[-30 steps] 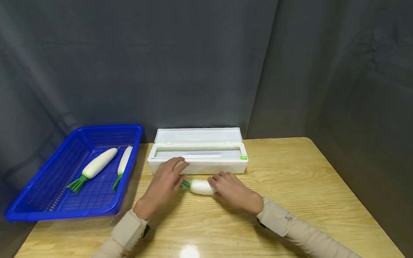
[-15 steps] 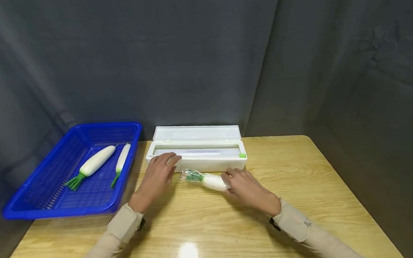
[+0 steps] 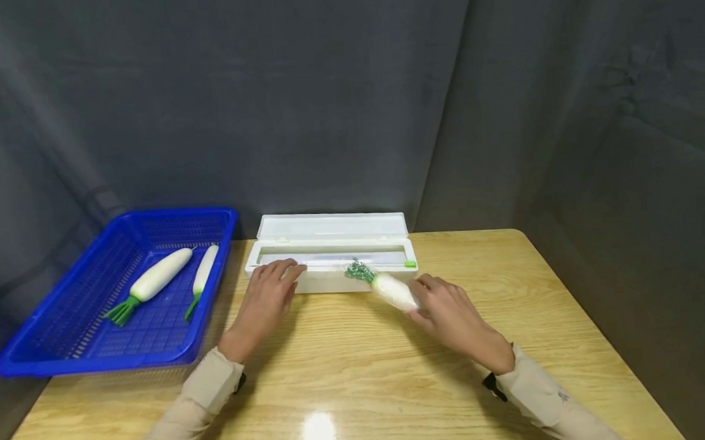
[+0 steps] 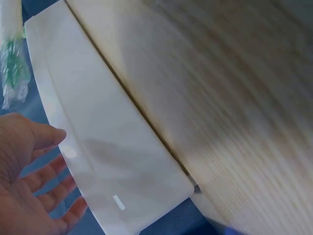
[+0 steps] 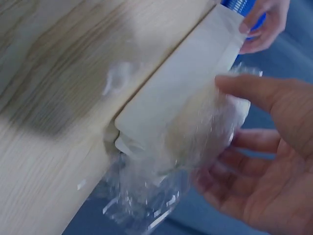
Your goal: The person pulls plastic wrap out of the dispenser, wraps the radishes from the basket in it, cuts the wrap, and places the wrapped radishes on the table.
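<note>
A white radish (image 3: 393, 292) with green leaf stubs, wrapped in clear film, is held at its plain end by my right hand (image 3: 453, 314). It is lifted and tilted, its leaves pointing up-left before the cling film dispenser (image 3: 332, 284). In the right wrist view, loose clear film (image 5: 146, 196) trails from the radish, with my thumb and fingers around it. My left hand (image 3: 264, 301) is at the left front of the white dispenser, whose lid stands raised. Its fingers (image 4: 51, 196) are spread and relaxed, with the thumb at or against the dispenser's edge.
To the left, a blue plastic basket (image 3: 208, 320) overhangs the table's edge and carries two unwrapped radishes, one large (image 3: 162, 274) and one slimmer (image 3: 204, 271). A green slider (image 3: 411, 264) sits at the dispenser's right end. Dark curtain (image 3: 322, 102) hangs behind the wooden table (image 3: 361, 379).
My right hand has lifted the wrapped radish off the table and carried it right, tilting its leaves upward. My left hand has drawn away from the leaves toward the dispenser's left part.
</note>
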A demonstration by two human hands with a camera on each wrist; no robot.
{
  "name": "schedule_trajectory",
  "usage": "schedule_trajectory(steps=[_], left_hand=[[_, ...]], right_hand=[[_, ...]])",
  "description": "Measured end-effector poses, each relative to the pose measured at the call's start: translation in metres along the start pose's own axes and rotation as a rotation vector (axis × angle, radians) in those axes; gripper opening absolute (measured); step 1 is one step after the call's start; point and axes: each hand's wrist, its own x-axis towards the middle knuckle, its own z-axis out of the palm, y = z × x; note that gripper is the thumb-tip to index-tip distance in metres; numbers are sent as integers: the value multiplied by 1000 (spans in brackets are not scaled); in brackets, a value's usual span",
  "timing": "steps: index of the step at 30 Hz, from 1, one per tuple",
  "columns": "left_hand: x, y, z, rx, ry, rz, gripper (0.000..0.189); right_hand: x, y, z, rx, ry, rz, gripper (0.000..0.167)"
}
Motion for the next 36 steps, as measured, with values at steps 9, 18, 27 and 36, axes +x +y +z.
schedule_trajectory(steps=[9, 18, 27, 36], left_hand=[[-4, 1, 2, 54, -31, 10, 45], [-1, 1, 5, 57, -39, -15, 49], [3, 5, 11, 92, -11, -58, 45], [8, 9, 15, 150, -20, -109, 35]], right_hand=[[-1, 24, -14, 91, 89, 253, 43], [-6, 63, -15, 96, 64, 373, 40], [-11, 88, -9, 93, 12, 475, 34], [-13, 101, -6, 99, -37, 507, 38]])
